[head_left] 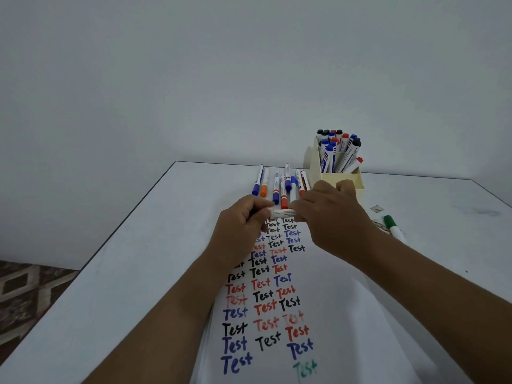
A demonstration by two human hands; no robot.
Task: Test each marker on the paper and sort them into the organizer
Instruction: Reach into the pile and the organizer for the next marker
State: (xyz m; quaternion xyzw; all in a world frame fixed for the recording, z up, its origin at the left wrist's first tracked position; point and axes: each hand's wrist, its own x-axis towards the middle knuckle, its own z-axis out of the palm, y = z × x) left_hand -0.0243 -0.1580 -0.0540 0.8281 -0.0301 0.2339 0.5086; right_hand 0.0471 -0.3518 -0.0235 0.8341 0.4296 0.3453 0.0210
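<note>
Held marker: white barrel with a printed label, lying horizontal just above the far end of the paper. Left hand has fingers curled round its left end; right hand pinches the right end, fingers bent. Cap colour hidden by the hands. Paper is white, covered in rows of handwritten "Test" in black, red, blue, one green. Just beyond the hands: loose markers in a row, blue, red and orange caps toward the near side. Far right: cream plastic organizer, boxy, upright capped markers inside. Right: green marker lying on the smooth white table.
</note>
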